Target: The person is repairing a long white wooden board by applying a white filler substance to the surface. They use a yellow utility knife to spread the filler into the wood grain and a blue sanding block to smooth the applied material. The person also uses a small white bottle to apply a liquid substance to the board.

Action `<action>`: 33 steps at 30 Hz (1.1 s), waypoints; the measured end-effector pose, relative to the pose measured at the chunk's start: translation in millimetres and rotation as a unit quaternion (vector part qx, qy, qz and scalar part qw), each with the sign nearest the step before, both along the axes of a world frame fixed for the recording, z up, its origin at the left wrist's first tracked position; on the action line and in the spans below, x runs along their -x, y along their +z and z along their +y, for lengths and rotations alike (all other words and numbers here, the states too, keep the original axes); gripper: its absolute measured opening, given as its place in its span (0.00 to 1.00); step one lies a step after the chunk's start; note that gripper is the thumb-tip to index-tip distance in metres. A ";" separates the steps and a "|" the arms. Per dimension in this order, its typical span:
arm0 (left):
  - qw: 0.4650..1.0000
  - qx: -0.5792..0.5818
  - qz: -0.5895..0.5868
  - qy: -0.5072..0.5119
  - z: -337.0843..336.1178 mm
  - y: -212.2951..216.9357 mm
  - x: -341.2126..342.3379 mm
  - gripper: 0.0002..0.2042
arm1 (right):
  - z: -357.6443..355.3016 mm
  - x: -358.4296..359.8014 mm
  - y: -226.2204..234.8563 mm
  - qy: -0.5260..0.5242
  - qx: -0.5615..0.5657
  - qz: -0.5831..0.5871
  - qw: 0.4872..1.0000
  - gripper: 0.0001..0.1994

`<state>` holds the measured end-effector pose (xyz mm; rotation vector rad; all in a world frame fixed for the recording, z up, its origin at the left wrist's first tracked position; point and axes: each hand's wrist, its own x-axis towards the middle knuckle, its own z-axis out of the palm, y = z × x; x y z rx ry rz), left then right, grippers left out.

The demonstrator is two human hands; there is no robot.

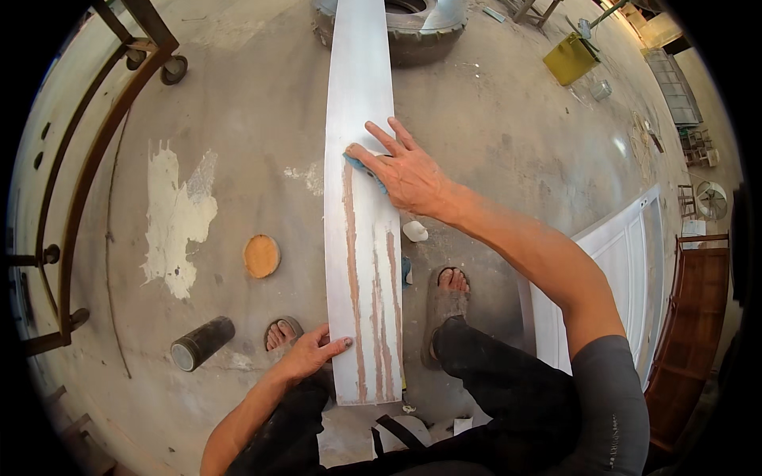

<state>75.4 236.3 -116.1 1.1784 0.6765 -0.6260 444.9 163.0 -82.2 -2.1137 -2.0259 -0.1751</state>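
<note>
A long white-painted plank (361,159) runs from the lower centre of the frame up to the top centre, its far end resting on an old tyre (421,32). The right hand (409,170) presses a small blue sanding pad (361,168) flat on the plank at mid-frame, its grip spread, fingers fanned over the pad and the board. The left hand (309,357) steadies the near end at the lower centre, its grip pinching the plank's left edge, thumb on top. Bare brown wood already shows in long streaks (373,317) below the pad. To sand well, I judge the strokes should follow the length of the board with even pressure, while the left hand keeps the near end from sliding. On the concrete floor (492,119) lie a round wooden disc (261,255) and a dark cylinder (202,343) in the lower left, and a small white lump (415,231) just right of the plank. Two sandalled feet (448,297) flank the board. A white panelled door (627,254) lies at right, a yellow box (570,58) at upper right. Nothing blocks the stroke path up the plank.
</note>
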 end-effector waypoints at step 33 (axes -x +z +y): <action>0.995 0.078 0.011 0.063 1.7 6.1 16.9 0.27 | -81.0 115.3 18.4 0.250 0.093 0.083 0.960 0.31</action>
